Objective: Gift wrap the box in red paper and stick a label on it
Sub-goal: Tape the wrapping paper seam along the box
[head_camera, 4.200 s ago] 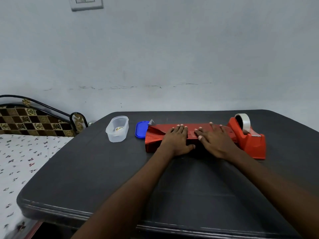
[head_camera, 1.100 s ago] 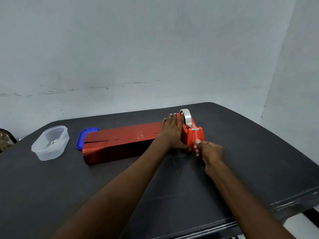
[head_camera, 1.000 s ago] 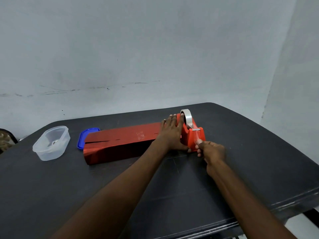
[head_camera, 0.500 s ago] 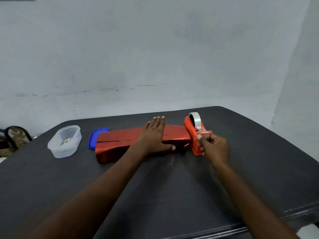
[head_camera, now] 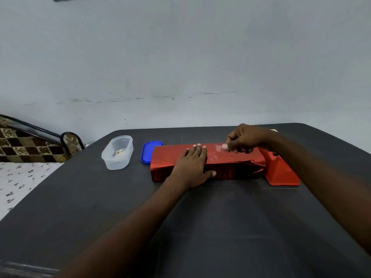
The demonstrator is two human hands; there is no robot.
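You get soft, even light with a cool grey cast, and the wall [head_camera: 180, 57] reads flat and dull. The red paper [head_camera: 230, 157] throws pale glare along its top face. Your right hand [head_camera: 247, 140] is smeared by motion blur, your left hand [head_camera: 192, 167] is sharper. Faint shadows lie under both forearms on the counter [head_camera: 200, 227]. Wide-angle bending curves the counter's far edge, and the near left corner goes soft.

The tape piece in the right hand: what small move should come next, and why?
Probably lower the tape piece onto the seam and press it flat. The right hand pinches it just above the top of the red wrapped box, while the left hand lies flat on the paper, holding the overlap closed. The strip looks blurred, so its exact contact is unclear.
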